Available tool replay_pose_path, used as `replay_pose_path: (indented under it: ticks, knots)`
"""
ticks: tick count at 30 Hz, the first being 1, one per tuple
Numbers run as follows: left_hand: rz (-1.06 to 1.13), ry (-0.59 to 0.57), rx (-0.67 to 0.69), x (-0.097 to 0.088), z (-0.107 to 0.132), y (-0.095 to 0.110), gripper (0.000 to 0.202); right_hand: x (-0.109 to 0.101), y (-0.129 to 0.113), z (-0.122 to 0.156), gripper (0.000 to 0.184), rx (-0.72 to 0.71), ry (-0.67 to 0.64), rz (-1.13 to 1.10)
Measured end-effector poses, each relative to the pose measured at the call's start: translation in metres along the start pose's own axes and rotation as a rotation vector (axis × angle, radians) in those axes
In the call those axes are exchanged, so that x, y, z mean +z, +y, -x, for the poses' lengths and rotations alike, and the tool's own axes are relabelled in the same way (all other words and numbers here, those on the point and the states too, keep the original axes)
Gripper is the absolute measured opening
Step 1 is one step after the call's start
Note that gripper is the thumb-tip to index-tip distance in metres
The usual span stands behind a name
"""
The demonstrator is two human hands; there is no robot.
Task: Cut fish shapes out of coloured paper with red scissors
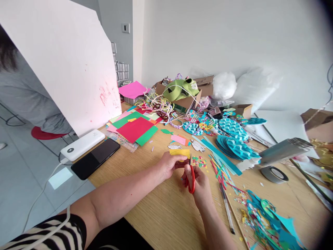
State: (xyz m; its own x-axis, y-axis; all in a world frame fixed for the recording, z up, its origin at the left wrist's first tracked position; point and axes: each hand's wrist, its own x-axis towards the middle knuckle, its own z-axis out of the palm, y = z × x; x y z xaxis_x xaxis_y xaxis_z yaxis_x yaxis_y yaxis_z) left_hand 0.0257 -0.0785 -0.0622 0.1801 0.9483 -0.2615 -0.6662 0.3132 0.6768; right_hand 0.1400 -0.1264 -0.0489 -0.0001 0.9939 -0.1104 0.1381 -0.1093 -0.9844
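Between the thumb and fingers of my left hand (170, 164) is a small strip of yellow paper (179, 152), held above the wooden table (145, 201). My right hand (199, 184) grips red-handled scissors (191, 178), their blades pointing up at the yellow paper's right end. Whether the blades are parted is too small to tell. Just beyond the paper lie white fish cutouts (198, 146) with drawn outlines. A green paper fish (167, 131) rests further back. Close to the scissors is a scatter of tiny coloured paper bits (199, 161).
Coloured sheets (135, 129), a phone (95, 158) and a white power bank (82, 144) lie to the left. On the right are blue scalloped paper pieces (231, 147), a steel flask (284, 151), a tape roll (274, 174), a pen (227, 208) and paper scraps (270, 222). A seated person's grey sleeve (39, 93) shows behind a white board (65, 59).
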Motion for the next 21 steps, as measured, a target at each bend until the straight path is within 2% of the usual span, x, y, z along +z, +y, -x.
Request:
replay_pose_path:
  ticks: [21]
  knots:
    - [0.007,0.013,-0.016,0.0005,0.0004,0.0006,0.033,-0.0005,-0.0008,-0.0014,0.062,0.005,0.033,0.003]
